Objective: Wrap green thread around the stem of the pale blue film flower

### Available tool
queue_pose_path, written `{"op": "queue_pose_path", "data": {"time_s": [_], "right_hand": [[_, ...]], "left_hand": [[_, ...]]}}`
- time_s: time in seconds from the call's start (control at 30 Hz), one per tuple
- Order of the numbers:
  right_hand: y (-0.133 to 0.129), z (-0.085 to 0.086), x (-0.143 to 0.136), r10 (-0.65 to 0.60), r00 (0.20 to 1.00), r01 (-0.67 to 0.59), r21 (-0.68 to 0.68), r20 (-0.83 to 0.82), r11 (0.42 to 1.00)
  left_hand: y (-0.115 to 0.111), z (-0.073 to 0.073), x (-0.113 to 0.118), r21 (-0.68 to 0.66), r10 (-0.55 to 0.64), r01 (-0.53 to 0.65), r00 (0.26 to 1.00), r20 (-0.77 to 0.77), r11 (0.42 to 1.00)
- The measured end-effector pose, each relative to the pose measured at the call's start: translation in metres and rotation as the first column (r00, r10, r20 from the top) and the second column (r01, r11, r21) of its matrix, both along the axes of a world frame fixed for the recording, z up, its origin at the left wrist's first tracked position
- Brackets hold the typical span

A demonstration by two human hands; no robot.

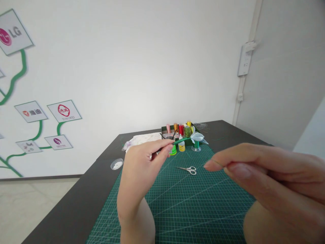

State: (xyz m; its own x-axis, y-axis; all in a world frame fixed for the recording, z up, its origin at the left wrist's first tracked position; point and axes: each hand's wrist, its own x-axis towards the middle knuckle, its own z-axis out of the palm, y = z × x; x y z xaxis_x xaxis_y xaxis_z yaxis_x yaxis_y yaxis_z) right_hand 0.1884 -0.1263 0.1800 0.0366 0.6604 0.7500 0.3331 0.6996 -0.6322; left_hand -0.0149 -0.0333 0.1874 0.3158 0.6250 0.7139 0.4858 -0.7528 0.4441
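Observation:
My left hand pinches the green stem of an artificial flower between thumb and fingers. Pale, whitish petals spread at the stem's right end. Close to the camera at the right, my right hand has its thumb and forefinger pressed together; whatever they may hold is too fine to make out. A spool of green thread stands just behind and below the petals. Small white-handled scissors lie on the green cutting mat between and beyond the hands.
At the back, a dark box holds several coloured thread spools. A small glue bottle and a bright green container stand before it. A clear dish with white pieces sits left, near white crumpled material. Black table borders the mat.

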Motion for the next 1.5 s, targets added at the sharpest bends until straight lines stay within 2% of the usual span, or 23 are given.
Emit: {"op": "queue_pose_path", "data": {"time_s": [0.07, 0.17, 0.3, 0.53, 0.6, 0.67, 0.83, 0.93, 1.07, 1.2, 1.27, 1.37, 1.43, 1.5], "right_hand": [[0.000, 0.000, 0.001, -0.049, 0.993, 0.051, 0.018, -0.111, 0.999], [0.010, 0.001, 0.007, 0.035, 0.996, -0.037, -0.022, -0.077, 0.999], [0.028, 0.004, 0.013, 0.040, 0.998, -0.041, -0.035, -0.041, 0.999], [0.055, 0.008, 0.010, -0.109, 0.990, 0.107, 0.032, 0.089, 0.994], [0.060, 0.008, 0.009, -0.107, 0.987, 0.106, 0.011, 0.124, 0.994], [0.066, 0.007, 0.009, -0.050, 0.984, 0.060, -0.054, 0.171, 0.997], [0.079, 0.002, 0.010, 0.102, 0.962, -0.059, -0.171, 0.253, 0.983], [0.084, 0.000, 0.011, 0.206, 0.935, -0.142, -0.226, 0.290, 0.964], [0.084, 0.000, 0.015, 0.353, 0.843, -0.246, -0.293, 0.405, 0.924], [0.080, 0.003, 0.022, 0.470, 0.745, -0.324, -0.359, 0.473, 0.875], [0.080, 0.004, 0.025, 0.507, 0.748, -0.349, -0.395, 0.428, 0.850], [0.084, 0.003, 0.025, 0.459, 0.870, -0.373, -0.368, 0.179, 0.852], [0.089, 0.001, 0.023, 0.320, 0.945, -0.325, -0.269, -0.063, 0.907], [0.096, -0.002, 0.021, 0.104, 0.974, -0.137, -0.155, -0.199, 0.978]], "left_hand": [[-0.003, -0.001, 0.000, -0.038, -0.046, 0.044, 0.996, -0.071, 0.998], [-0.011, -0.002, 0.000, -0.080, -0.170, 0.155, 0.954, -0.245, 0.985], [-0.026, -0.001, -0.004, -0.120, -0.321, 0.298, 0.868, -0.379, 0.947], [-0.039, 0.000, -0.011, -0.002, -0.241, 0.255, 0.908, -0.342, 0.967], [-0.040, 0.002, -0.012, 0.039, -0.234, 0.259, 0.919, -0.317, 0.965], [-0.041, 0.003, -0.013, 0.084, -0.210, 0.243, 0.935, -0.286, 0.966], [-0.043, 0.006, -0.014, 0.189, -0.096, 0.127, 0.982, -0.164, 0.974], [-0.041, 0.002, -0.012, 0.204, -0.033, 0.036, 0.999, -0.021, 0.978], [-0.036, -0.003, -0.007, 0.196, 0.048, -0.099, 0.968, 0.248, 0.976], [-0.029, -0.004, -0.004, 0.168, 0.085, -0.164, 0.913, 0.398, 0.972], [-0.025, -0.003, -0.005, 0.152, 0.086, -0.169, 0.893, 0.442, 0.974], [-0.019, -0.001, -0.007, 0.115, 0.026, -0.085, 0.897, 0.440, 0.990], [-0.016, 0.001, -0.007, 0.081, -0.034, 0.000, 0.911, 0.411, 0.997], [-0.014, 0.002, -0.005, 0.061, -0.071, 0.050, 0.912, 0.405, 0.997]]}}
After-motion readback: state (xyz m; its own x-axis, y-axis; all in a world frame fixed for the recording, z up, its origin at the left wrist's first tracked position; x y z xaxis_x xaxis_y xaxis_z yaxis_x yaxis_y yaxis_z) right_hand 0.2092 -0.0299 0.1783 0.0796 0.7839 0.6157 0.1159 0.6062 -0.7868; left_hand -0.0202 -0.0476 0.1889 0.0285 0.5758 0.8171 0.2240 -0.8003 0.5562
